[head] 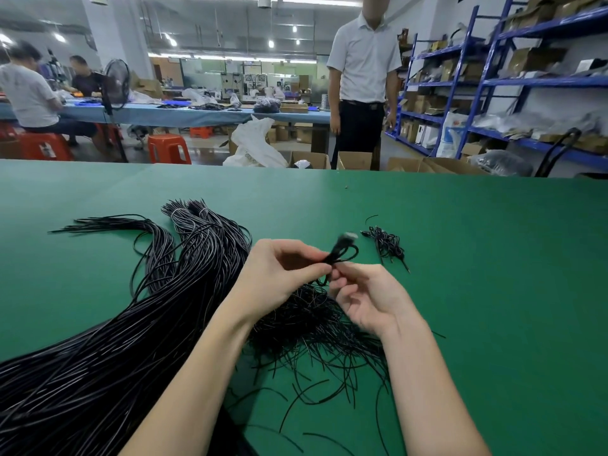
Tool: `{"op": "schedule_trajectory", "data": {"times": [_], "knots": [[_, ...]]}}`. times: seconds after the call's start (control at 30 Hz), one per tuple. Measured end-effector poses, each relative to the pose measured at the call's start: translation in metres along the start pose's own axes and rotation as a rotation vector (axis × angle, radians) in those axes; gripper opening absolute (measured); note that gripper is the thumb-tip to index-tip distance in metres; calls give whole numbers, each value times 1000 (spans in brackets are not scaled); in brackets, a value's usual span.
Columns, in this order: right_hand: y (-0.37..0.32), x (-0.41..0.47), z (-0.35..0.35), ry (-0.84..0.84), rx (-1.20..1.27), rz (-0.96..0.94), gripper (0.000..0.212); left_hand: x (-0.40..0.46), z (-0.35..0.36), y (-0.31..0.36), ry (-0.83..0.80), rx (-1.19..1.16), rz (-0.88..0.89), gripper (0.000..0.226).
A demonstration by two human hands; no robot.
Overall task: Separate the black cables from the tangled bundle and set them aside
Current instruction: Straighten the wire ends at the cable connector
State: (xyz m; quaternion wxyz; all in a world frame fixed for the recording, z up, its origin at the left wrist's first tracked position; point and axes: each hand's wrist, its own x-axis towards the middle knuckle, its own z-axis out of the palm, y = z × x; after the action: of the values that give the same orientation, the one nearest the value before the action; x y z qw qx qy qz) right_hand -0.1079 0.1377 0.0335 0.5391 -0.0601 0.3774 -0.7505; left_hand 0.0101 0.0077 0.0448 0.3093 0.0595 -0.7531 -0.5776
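Two hands work one black cable above a green surface.

The left hand [283, 268] and right hand [365, 294] pinch a looped black cable [342, 253] between them, its tip blurred, over a tangled bundle [316, 327] near the surface's [493, 291] middle. A long cable mass [115, 340] runs to the left edge; a small cable pile [386, 243] lies apart, farther back.
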Motion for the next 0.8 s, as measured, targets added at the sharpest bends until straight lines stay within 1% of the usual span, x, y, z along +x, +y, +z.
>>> {"op": "schedule_trajectory", "data": {"times": [0.03, 0.07, 0.1, 0.13, 0.17, 0.23, 0.3, 0.37, 0.43, 0.47, 0.53, 0.57, 0.6, 0.63, 0.67, 0.73, 0.8], "knots": [[2, 0, -1, -23, 122, 74, 5, 0, 1, 1, -6, 88, 60, 20], [4, 0, -2, -48, 183, 108, 4, 0, 1, 1, -12, 174, 96, 19], [5, -1, -2, -57, 155, 92, 4, 1, 0, 2, -10, 223, 91, 16], [6, -1, -1, -36, 13, 19, 6, 1, -2, 3, 7, 223, 44, 15], [6, -1, 0, 24, -205, -108, 7, 1, -3, 4, 32, 157, -46, 15], [4, 0, 4, 135, -611, -424, 9, 2, -4, 5, 76, -136, -296, 21], [0, -3, 7, 126, -819, -632, 8, 2, -1, 5, 76, -415, -496, 30], [-1, -5, 7, 114, -999, -757, 7, 3, -1, 4, 82, -590, -625, 30], [-1, -5, 6, 167, -1222, -919, 4, 3, -2, 3, 82, -702, -705, 25], [0, -6, 7, 179, -1280, -996, 3, 4, -2, 3, 77, -728, -725, 22], [3, -6, 8, 176, -1295, -1095, 4, 3, -1, 3, 66, -733, -726, 17], [4, -6, 8, 176, -1295, -1104, 6, 2, 0, 2, 56, -697, -700, 17], [5, -5, 8, 186, -1284, -1073, 9, 2, 0, 1, 40, -636, -652, 22], [5, -4, 7, 195, -1237, -985, 11, 1, -1, -1, 24, -562, -587, 28], [2, -3, 8, 183, -1143, -845, 12, 0, -2, -2, 15, -484, -512, 31], [-4, -7, 9, 84, -805, -504, 10, -2, -7, -3, -7, -344, -352, 25], [-7, -11, 8, 11, -442, -210, 8, -3, -12, -2, -67, -245, -244, 18]]}}
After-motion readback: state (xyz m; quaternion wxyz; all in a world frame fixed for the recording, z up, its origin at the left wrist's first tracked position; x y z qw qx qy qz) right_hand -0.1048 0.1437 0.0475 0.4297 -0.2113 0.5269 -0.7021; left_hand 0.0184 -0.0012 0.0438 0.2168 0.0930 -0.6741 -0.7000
